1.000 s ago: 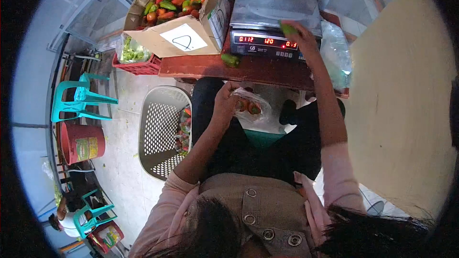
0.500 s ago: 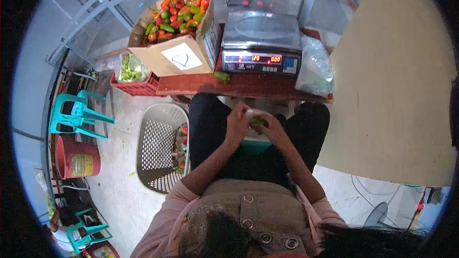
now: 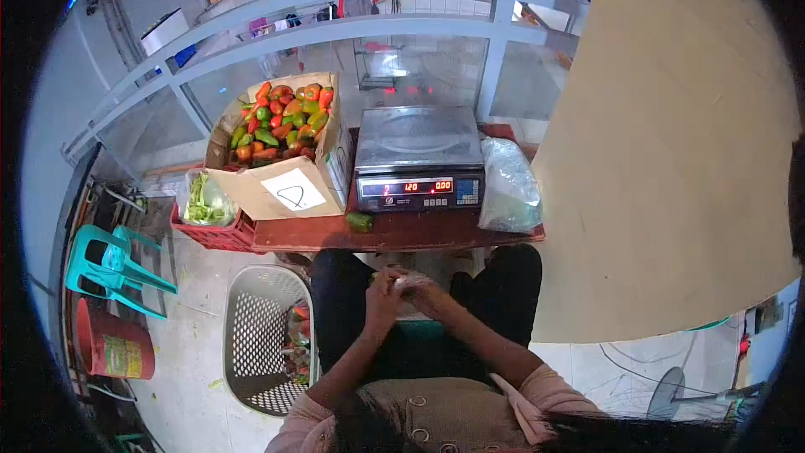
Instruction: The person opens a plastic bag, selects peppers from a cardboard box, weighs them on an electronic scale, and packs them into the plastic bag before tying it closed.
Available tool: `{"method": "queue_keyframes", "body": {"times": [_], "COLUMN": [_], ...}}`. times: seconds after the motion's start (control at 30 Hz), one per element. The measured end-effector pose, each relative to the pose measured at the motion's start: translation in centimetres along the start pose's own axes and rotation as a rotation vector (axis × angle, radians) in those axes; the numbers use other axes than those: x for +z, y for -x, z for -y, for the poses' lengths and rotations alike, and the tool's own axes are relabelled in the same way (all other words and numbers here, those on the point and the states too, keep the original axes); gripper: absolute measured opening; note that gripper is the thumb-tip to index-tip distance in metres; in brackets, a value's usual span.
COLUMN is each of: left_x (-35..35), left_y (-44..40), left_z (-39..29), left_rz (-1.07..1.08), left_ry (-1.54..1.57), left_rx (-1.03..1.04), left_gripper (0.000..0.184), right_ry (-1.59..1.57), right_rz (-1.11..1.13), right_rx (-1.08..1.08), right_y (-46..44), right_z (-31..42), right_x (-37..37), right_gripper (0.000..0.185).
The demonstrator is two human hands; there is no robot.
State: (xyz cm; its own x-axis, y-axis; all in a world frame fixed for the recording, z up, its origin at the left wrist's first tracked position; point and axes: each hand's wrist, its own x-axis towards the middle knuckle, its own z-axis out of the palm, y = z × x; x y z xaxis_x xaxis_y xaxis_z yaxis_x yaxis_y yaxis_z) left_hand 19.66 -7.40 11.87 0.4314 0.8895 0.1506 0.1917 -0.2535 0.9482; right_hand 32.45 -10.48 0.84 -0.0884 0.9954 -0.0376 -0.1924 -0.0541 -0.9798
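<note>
We have the fingers of our left hand (image 3: 381, 295) and right hand (image 3: 429, 297) closed on a small clear bag (image 3: 411, 283) between them, low over the lap, though we cannot tell what is inside it. Just ahead, one green pepper (image 3: 360, 222) lies on the red-brown table (image 3: 402, 237), in front of a scale (image 3: 419, 186) that stands between a cardboard box (image 3: 243, 193) heaped with peppers (image 3: 281, 124) and a plastic sack (image 3: 510, 189). On the floor beside our left leg, we see a basket (image 3: 248, 344) holding bagged peppers (image 3: 298, 331).
</note>
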Motion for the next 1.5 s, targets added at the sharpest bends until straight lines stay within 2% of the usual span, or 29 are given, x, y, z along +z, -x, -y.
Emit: {"method": "queue_keyframes", "body": {"times": [0.1, 0.2, 0.3, 0.37, 0.4, 0.5, 0.6, 0.7, 0.8, 0.9, 0.97, 1.0, 1.1, 1.2, 1.3, 1.4, 1.43, 1.5], "left_x": [-0.6, -0.7, -1.4, -2.1, -2.6, -4.1, -4.9, -3.9, -2.3, -1.1, -0.5, -0.2, 0.1, 0.2, 0.9, 1.3, 1.1, 0.4], "left_y": [0.4, 0.2, 0.2, 0.2, 0.0, -0.2, -0.3, -0.4, -0.3, 0.0, 0.3, 0.5, 1.2, 1.1, 1.6, 0.5, 0.1, -0.4], "left_z": [0.4, 1.6, -0.5, -2.3, -3.1, -4.5, -5.6, -2.8, -0.8, -2.2, -1.7, -1.2, -1.3, -1.6, 0.2, 2.1, 2.2, 0.3], "left_rz": [0.050, -0.001, 0.000, -0.056, -0.088, -0.068, -0.119, -0.106, -0.083, 0.015, 0.073, 0.094, 0.132, 0.132, 0.133, 0.135, 0.140, 0.112], "left_ry": [0.050, -0.016, 0.053, -0.004, -0.035, 0.176, 0.081, 0.184, 0.130, 0.092, 0.084, 0.060, 0.064, 0.125, 0.097, 0.169, 0.218, 0.120], "left_rx": [-0.090, -0.003, 0.006, 0.034, 0.048, -0.004, -0.062, -0.041, 0.032, -0.018, -0.057, -0.078, -0.092, -0.110, -0.100, -0.084, -0.084, -0.034], "left_gripper": [0.007, 0.005, 0.005, 0.004, 0.003, 0.003, 0.003, 0.006, 0.009, 0.015, 0.014, 0.013, 0.011, 0.010, 0.012, 0.011, 0.010, 0.007], "right_ry": [0.079, 0.583, 0.353, 0.730, 0.905, 1.224, 1.298, 1.067, 1.083, 1.039, 1.196, 1.271, 1.143, 1.185, 0.983, 0.965, 0.981, 1.017], "right_rz": [0.062, 0.122, 0.109, 0.241, 0.302, 0.387, 0.242, 0.215, 0.170, 0.342, 0.390, 0.413, 0.216, 0.107, -0.054, -0.015, -0.024, -0.037], "right_rx": [0.161, -0.127, -0.209, -0.239, -0.207, -0.093, -0.085, -0.215, -0.389, -0.341, -0.307, -0.288, 0.014, -0.068, -0.140, -0.369, -0.332, -0.254], "right_y": [0.2, -0.7, -0.2, -1.6, -2.1, -3.3, -3.0, -2.8, -2.7, -2.1, -1.1, -0.5, 0.2, -0.2, 1.6, 1.5, 1.3, 1.2], "right_z": [-0.9, 0.2, 2.9, 1.9, 4.3, 11.8, 12.1, 10.3, 6.5, 4.5, -0.2, -0.3, 0.7, -4.2, 3.3, -1.6, -2.1, -2.1], "right_x": [1.0, 0.7, 2.0, 1.6, 2.2, 5.6, 6.6, 4.8, 2.9, 0.7, -1.2, -0.9, -0.5, -1.8, 0.7, -0.5, -0.6, -0.3], "right_gripper": [0.046, 0.048, 0.036, 0.036, 0.036, 0.035, 0.030, 0.029, 0.022, 0.019, 0.027, 0.031, 0.019, 0.017, 0.015, 0.018, 0.019, 0.021]}}
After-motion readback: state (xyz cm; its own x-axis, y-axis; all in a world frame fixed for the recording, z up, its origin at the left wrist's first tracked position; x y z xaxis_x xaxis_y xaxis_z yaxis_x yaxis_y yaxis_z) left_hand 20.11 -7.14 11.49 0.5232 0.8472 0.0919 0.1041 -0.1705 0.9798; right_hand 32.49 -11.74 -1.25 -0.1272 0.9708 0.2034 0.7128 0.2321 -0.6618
